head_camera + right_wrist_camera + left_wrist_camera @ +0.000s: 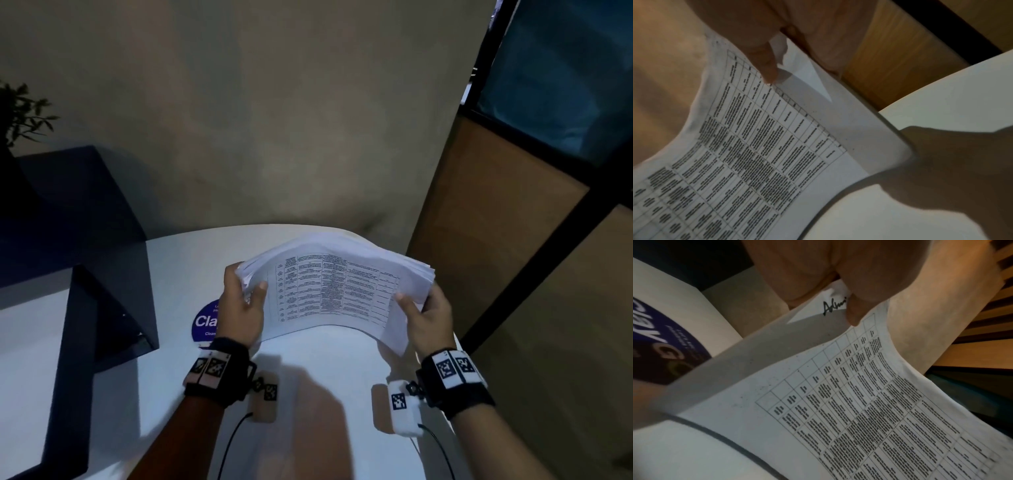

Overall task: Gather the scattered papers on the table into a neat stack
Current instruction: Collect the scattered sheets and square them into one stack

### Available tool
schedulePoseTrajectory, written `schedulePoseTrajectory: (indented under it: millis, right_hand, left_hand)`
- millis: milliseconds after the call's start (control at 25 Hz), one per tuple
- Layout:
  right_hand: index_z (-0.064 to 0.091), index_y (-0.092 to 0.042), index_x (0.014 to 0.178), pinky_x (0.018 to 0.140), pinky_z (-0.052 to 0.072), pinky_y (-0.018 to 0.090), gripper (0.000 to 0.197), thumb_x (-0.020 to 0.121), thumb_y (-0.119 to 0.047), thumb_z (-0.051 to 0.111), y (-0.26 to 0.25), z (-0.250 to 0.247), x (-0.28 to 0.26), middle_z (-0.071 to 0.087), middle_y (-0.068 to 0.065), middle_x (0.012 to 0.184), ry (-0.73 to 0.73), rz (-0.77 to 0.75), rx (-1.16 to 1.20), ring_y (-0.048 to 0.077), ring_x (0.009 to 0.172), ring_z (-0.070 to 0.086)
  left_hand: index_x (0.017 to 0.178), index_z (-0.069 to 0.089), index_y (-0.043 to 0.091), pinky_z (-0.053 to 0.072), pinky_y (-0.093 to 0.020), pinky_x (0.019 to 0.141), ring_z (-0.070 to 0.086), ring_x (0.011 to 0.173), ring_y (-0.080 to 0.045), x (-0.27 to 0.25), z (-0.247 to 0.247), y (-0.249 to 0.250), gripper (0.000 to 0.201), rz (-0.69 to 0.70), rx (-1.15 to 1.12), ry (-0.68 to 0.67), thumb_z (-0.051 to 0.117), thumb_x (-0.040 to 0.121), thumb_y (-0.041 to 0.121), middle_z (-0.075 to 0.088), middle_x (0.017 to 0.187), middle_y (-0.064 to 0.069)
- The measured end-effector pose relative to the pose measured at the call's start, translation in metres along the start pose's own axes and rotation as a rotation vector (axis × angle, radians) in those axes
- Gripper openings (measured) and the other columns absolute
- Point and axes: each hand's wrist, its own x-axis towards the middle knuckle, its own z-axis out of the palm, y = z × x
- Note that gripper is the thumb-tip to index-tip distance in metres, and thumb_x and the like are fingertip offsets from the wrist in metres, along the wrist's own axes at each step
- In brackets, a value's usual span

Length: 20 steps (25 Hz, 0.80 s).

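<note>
Stack of papers (337,287) is held clear above the white table (318,404), bowed upward at centre. Left hand (239,310) and right hand (430,317) each clamp one side edge, thumb on top, fingers beneath. Sheets at the left edge sit uneven. Recommended: ease both grips, stand the stack on edge and tap it on the table until square.

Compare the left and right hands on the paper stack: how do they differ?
The left hand grips the paper stack by its left edge, above the purple sticker; the right hand grips its right edge. By the left thumb a protruding sheet bears handwriting; by the right thumb, a blank one. Both thumbs lie on top.
</note>
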Motion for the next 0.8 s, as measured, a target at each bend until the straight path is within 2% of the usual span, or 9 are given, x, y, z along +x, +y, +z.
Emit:
schedulePoseTrajectory:
  millis: [120,240,320,400,480,560,640,720,800]
  right_hand:
    - [0.049,-0.022,0.132,0.096,0.05,0.041,0.05,0.089,-0.008,0.069,0.005,-0.005,-0.006,0.062,0.003,0.123,-0.034,0.002,-0.099,0.023,0.117,0.058]
    - [0.048,-0.036,0.12,0.095,0.051,0.042,0.054,0.08,-0.014,0.078,0.005,-0.009,-0.008,0.059,0.005,0.125,0.012,-0.038,0.036,0.021,0.115,0.057]
    - [0.053,-0.031,0.113,0.087,0.052,0.037,0.046,0.075,-0.034,0.079,-0.007,-0.003,-0.006,0.061,0.003,0.117,0.083,-0.076,0.148,0.02,0.107,0.061]
    - [0.058,-0.025,0.101,0.078,0.048,0.031,0.034,0.078,-0.047,0.071,-0.024,0.005,-0.002,0.063,-0.002,0.1,0.179,-0.084,0.154,0.014,0.092,0.06]
    - [0.058,-0.024,0.082,0.068,0.042,0.029,0.024,0.087,-0.045,0.066,-0.037,0.014,0.003,0.06,-0.004,0.083,0.255,-0.037,0.085,0.012,0.078,0.055]
    - [0.057,-0.02,0.075,0.063,0.041,0.029,0.028,0.089,-0.043,0.064,-0.038,0.017,0.009,0.059,-0.002,0.075,0.275,0.047,0.047,0.016,0.072,0.054]
    - [0.056,-0.019,0.07,0.064,0.04,0.029,0.03,0.088,-0.042,0.062,-0.036,0.015,0.016,0.057,-0.002,0.071,0.3,0.058,0.052,0.017,0.07,0.052]
    - [0.057,-0.02,0.067,0.067,0.04,0.031,0.028,0.087,-0.039,0.06,-0.034,0.013,0.023,0.056,-0.004,0.071,0.321,0.058,0.042,0.018,0.073,0.052]
    - [0.059,-0.021,0.069,0.07,0.04,0.03,0.021,0.088,-0.029,0.058,-0.033,0.013,0.025,0.059,-0.005,0.075,0.32,0.059,0.021,0.017,0.077,0.054]
  left_hand:
    - [0.128,0.032,0.023,0.049,-0.011,0.072,0.058,0.094,0.006,-0.002,-0.003,-0.01,0.048,0.029,0.007,0.01,0.058,0.093,0.002,0.053,0.109,0.019]
    - [0.131,0.031,0.017,0.052,-0.012,0.075,0.061,0.093,0.009,-0.004,-0.006,-0.004,0.055,0.107,-0.084,-0.001,0.061,0.09,-0.003,0.055,0.113,0.011]
    - [0.129,0.038,0.01,0.049,-0.009,0.075,0.062,0.09,0.009,0.003,0.0,0.01,0.043,0.132,-0.143,0.06,0.061,0.093,0.006,0.058,0.111,0.005]
    - [0.114,0.053,0.012,0.048,-0.014,0.076,0.062,0.088,0.002,0.013,0.005,0.019,0.023,0.133,-0.168,0.215,0.061,0.094,0.019,0.063,0.103,0.001]
    - [0.1,0.061,0.015,0.048,-0.026,0.077,0.061,0.088,-0.01,0.023,0.009,0.019,0.014,0.061,-0.163,0.338,0.061,0.094,0.028,0.067,0.097,0.002]
    - [0.094,0.064,0.013,0.047,-0.022,0.07,0.06,0.081,-0.01,0.028,0.011,0.016,0.013,-0.013,-0.16,0.371,0.059,0.094,0.024,0.068,0.09,0.007]
    - [0.093,0.064,0.011,0.049,-0.018,0.063,0.064,0.077,-0.011,0.031,0.012,0.016,0.011,-0.044,-0.222,0.349,0.057,0.095,0.02,0.072,0.09,0.006]
    - [0.095,0.064,0.012,0.051,-0.02,0.062,0.066,0.075,-0.009,0.036,0.01,0.014,0.011,-0.05,-0.252,0.349,0.055,0.096,0.019,0.074,0.092,0.002]
    - [0.096,0.063,0.013,0.049,-0.017,0.061,0.065,0.072,-0.004,0.038,0.008,0.012,0.013,-0.027,-0.26,0.342,0.051,0.097,0.019,0.073,0.091,0.003]
